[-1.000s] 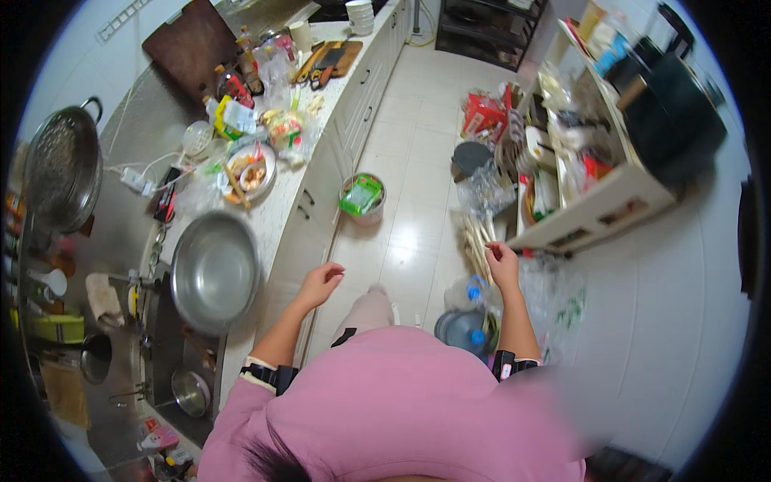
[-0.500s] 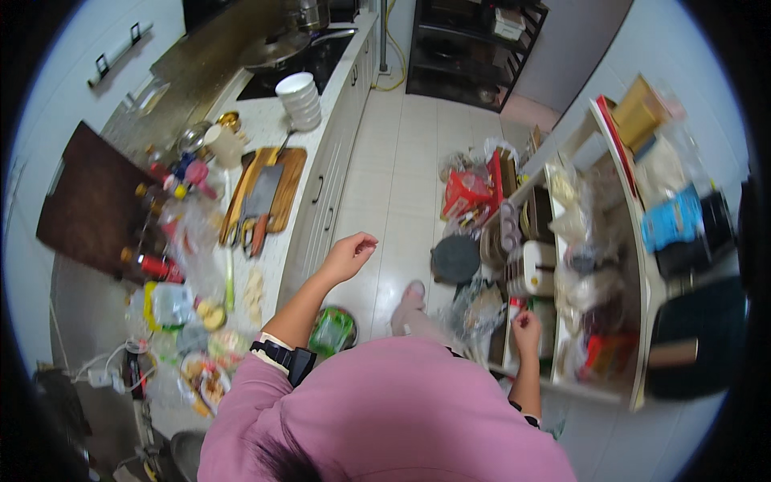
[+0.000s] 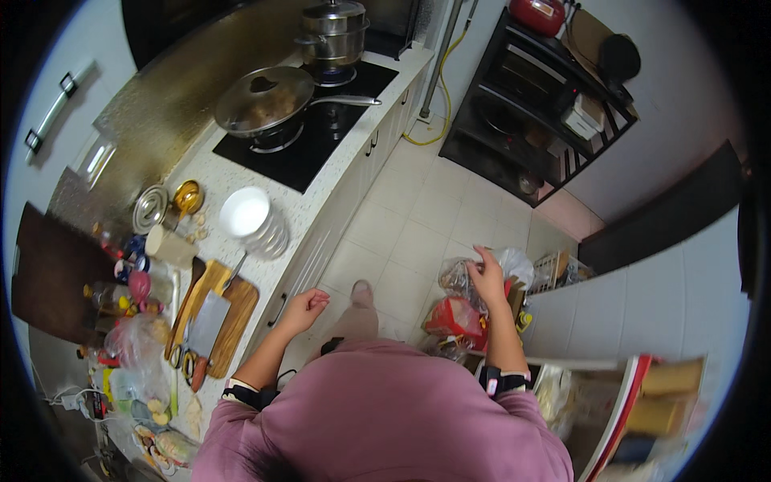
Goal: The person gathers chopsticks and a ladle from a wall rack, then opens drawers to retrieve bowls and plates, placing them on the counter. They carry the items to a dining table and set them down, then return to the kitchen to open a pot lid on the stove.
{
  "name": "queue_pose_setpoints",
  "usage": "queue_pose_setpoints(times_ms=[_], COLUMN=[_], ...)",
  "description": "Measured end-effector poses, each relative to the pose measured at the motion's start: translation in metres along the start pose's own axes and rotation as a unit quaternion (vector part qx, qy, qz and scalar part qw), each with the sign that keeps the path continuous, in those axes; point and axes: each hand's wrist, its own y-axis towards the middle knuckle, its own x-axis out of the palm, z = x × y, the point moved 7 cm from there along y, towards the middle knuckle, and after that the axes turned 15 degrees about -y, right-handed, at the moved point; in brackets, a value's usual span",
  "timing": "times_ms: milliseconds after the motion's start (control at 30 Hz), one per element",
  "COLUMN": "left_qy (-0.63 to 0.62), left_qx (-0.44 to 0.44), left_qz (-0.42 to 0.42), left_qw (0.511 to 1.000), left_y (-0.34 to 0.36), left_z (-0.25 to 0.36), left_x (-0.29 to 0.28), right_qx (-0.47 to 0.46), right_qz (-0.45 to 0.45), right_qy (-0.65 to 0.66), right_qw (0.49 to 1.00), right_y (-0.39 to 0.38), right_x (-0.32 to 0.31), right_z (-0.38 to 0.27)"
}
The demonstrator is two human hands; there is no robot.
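Note:
Loosely curled and with nothing in it, my left hand (image 3: pixel 305 310) hangs over the floor beside the counter's cabinet front. My right hand (image 3: pixel 487 277) is empty too, its fingers extended and apart, above the red bag (image 3: pixel 454 316) and clear plastic bags on the floor. On the counter to my left lies a wooden cutting board (image 3: pixel 233 337) with a cleaver (image 3: pixel 206 321) and scissors (image 3: pixel 189 365). Past the board stands a stack of white bowls (image 3: pixel 255 223). Neither hand touches any of these.
A lidded pan (image 3: pixel 265 100) and a steel steamer pot (image 3: pixel 332 36) sit on the black stove (image 3: pixel 353 124). A black rack (image 3: pixel 514 112) stands at the far end. Shelving with packages (image 3: pixel 594 402) is at my right; bottles and plastic bags (image 3: pixel 140 345) crowd the counter's left side.
I have moved forward along the counter, so the stove and rack are nearer. My right hand has swung forward and its fingers have spread; my left hand has come back closer to my body.

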Motion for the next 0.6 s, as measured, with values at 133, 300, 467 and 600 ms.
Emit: queue_pose_setpoints(times_ms=[133, 300, 467, 600], left_qy=[-0.029, 0.046, 0.029, -0.033], left_qx=[-0.004, -0.026, -0.051, -0.096], left_qz=[0.028, 0.012, 0.031, 0.155], left_qw=[0.999, 0.999, 0.998, 0.983], left_y=[0.128, 0.304, 0.444, 0.525], left_z=[-0.007, 0.014, -0.004, -0.029], left_x=[0.011, 0.034, 0.058, 0.077], right_qx=[0.004, 0.089, 0.142, 0.037], right_qz=[-0.028, -0.037, -0.041, -0.043], right_qy=[-0.018, -0.033, -0.06, -0.072], right_qw=[0.999, 0.995, 0.987, 0.996], right_y=[0.151, 0.272, 0.426, 0.634], right_x=[0.019, -0.01, -0.042, -0.043], right_z=[0.012, 0.109, 0.241, 0.28])
